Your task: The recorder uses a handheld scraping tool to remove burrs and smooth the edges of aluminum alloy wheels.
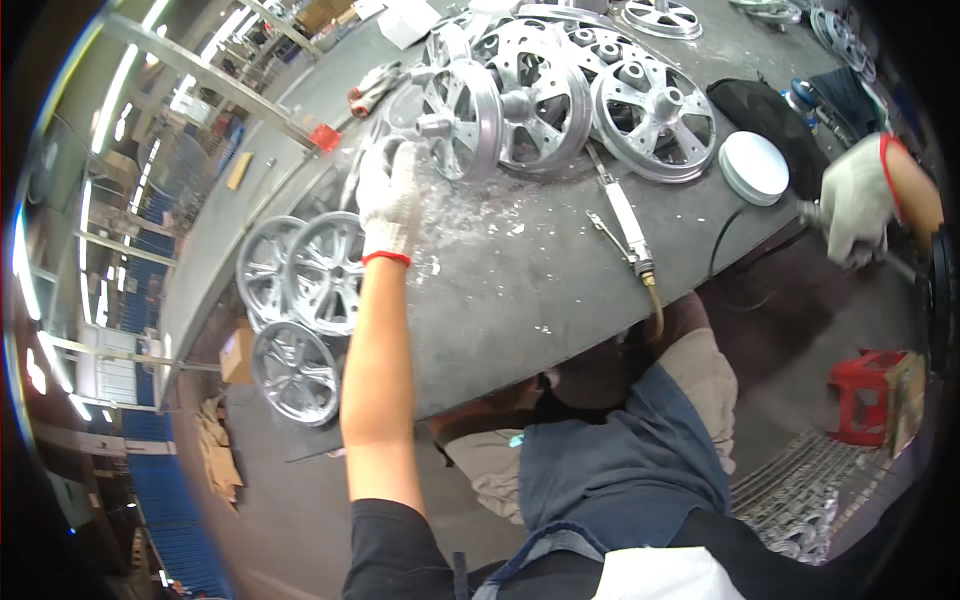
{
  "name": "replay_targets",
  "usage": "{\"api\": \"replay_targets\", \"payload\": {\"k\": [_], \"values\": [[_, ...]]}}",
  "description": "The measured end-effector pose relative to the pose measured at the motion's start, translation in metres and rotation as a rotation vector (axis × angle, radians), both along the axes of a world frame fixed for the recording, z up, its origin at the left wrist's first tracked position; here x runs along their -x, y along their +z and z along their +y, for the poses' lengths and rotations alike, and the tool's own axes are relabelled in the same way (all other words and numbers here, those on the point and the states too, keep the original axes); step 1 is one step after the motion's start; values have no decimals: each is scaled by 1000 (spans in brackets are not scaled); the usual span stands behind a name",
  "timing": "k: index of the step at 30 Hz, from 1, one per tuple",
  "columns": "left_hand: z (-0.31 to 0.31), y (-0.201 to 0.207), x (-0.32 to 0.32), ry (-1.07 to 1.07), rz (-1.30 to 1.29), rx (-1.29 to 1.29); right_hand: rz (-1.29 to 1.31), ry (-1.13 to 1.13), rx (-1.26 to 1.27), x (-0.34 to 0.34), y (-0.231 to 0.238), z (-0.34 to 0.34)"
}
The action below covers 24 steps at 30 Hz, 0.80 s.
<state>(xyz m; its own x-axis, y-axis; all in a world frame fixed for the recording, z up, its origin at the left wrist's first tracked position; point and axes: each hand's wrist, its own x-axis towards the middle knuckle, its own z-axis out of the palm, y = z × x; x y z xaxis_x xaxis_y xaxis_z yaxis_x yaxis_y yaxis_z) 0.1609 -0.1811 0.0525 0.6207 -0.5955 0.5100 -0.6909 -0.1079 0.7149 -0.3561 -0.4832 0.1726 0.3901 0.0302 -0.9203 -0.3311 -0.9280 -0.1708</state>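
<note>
My left hand [391, 200], in a white knit glove with a red cuff, reaches over the grey workbench [480, 320], close to the hub of an upright spoked metal wheel [462, 120]. Its fingertips are partly hidden; whether they grip anything cannot be made out. At the far right, my right hand [858, 200], also gloved, is closed around a dark, slim object that shows at both sides of the fist. More cast wheels [655, 120] lean together at the back of the bench. Nearer, a white-bodied air tool [624, 215] with a lever and hose lies on the bench.
Several wheels [325, 270] stand at the bench's left edge. A round white-topped tin [754, 168] and a black bag [765, 115] lie at right. Work gloves [376, 88] rest at the back. A red crate [868, 400] stands at lower right. A hose hangs over the front edge.
</note>
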Motion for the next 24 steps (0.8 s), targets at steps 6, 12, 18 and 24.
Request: {"api": "replay_targets", "payload": {"k": [6,12,18,24], "values": [[22,-7,-31,67,6,86,-114,-181,906,9,-27,100],[19,-19,-12,121,-63,-74,-1303,-1171,-25,33,-93,133],[1,-12,-46,428,-386,-169,-1544,-1575,-1181,-59,-175,123],[5,-9,-115,509,-228,-631,-1530,-1625,-1538,-88,-229,104]]}}
